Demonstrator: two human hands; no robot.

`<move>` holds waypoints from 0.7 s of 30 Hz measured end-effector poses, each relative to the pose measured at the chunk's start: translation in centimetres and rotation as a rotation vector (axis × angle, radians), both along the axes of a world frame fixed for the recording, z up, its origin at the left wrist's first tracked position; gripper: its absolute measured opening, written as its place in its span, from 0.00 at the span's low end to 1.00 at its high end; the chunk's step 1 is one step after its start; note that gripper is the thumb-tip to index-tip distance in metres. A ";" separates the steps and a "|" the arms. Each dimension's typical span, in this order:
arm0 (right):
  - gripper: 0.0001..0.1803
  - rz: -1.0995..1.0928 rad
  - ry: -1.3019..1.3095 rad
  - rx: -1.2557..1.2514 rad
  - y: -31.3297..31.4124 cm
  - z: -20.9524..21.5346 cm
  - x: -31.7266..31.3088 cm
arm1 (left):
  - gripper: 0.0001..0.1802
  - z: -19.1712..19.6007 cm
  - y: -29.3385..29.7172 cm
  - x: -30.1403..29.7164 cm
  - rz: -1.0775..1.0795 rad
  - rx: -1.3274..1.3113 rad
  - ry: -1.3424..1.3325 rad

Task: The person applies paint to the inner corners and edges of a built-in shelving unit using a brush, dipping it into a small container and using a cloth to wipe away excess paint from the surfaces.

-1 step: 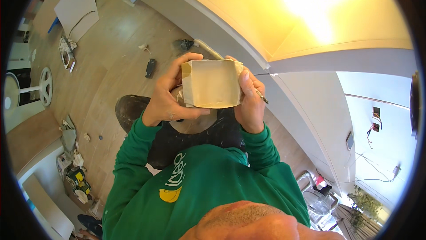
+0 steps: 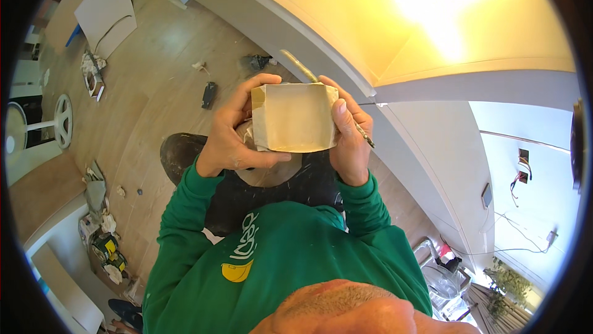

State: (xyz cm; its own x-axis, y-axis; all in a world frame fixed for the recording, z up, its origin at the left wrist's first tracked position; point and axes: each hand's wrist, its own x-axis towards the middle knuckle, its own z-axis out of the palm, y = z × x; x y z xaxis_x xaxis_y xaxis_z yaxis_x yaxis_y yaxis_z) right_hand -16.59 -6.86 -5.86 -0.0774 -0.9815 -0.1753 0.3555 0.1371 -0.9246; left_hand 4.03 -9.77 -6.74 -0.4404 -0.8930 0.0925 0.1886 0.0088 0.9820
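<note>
A small cream cardboard box (image 2: pixel 295 118), with its open side facing up, is held between both hands above my lap. My left hand (image 2: pixel 231 133) grips its left side, the thumb along the near edge and the fingers around the far corner. On the other side, my right hand (image 2: pixel 351 139) has its thumb pressed against the box's right wall. The same hand also holds a thin, stained stick-like tool (image 2: pixel 301 67); one end juts out past the far edge, the other below the fingers. Crumpled pale material (image 2: pixel 245 131) shows beside my left palm.
Dark lumps (image 2: pixel 209 94) and scraps lie on the wooden floor. A long wall with a lit recess (image 2: pixel 407 31) runs along the right; beyond it, wires hang from wall openings (image 2: pixel 523 177). Leaning boards (image 2: pixel 106 16) stand far left, above a white fan-like stand (image 2: pixel 63 121).
The stick-like tool's far end has swung slightly right and away from me. The box and both hands have stayed nearly in place.
</note>
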 end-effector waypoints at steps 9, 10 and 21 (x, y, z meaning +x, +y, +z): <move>0.19 -0.218 0.263 -0.232 -2.2 1.9 -3.4 | 0.57 -0.5 -2.7 2.2 0.159 -0.018 0.079; 0.17 -0.238 0.333 -0.238 -2.4 2.4 -3.7 | 0.57 -0.7 -3.0 2.5 0.183 -0.016 0.078; 0.12 -0.230 0.783 -0.188 -5.6 4.8 -3.8 | 0.55 -2.4 -4.0 4.2 0.354 -0.038 0.088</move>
State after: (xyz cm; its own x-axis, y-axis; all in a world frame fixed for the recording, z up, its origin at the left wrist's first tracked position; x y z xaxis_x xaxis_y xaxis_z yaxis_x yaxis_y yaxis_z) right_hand -20.44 -12.49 -1.07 -0.3109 -0.9338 0.1772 -0.3987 -0.0411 -0.9161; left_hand 8.26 -13.73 -9.15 -0.0934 -0.9839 0.1526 0.2515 0.1250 0.9598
